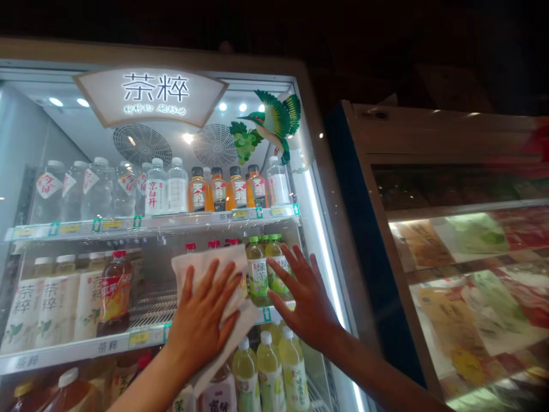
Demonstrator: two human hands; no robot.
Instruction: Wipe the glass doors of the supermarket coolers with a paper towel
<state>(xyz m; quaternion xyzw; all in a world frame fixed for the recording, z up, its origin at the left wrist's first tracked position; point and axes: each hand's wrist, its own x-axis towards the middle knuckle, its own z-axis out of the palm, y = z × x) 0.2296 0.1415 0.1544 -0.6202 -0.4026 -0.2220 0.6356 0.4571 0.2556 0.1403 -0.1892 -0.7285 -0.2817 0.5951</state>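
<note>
My left hand [206,315] lies flat with fingers spread on a white cloth [238,266], pressing it against the glass door of a lit drinks fridge. The cloth's lower corner hangs loose below the palm; whether it is fabric or paper I cannot tell. To its right, my right hand [304,297] is open, palm toward the glass and fingers apart, with nothing in it. It appears to be touching the glass. Behind the hands, through the door, stand green tea bottles [257,272], partly covered by my right fingers.
Clear water bottles [98,189] and orange drinks [238,189] fill the upper shelf. White-labelled bottles [49,309] stand at left below. A lit sign [154,94] and a bird decal [272,123] are at the top. Another cabinet [429,137] with bagged goods stands to the right.
</note>
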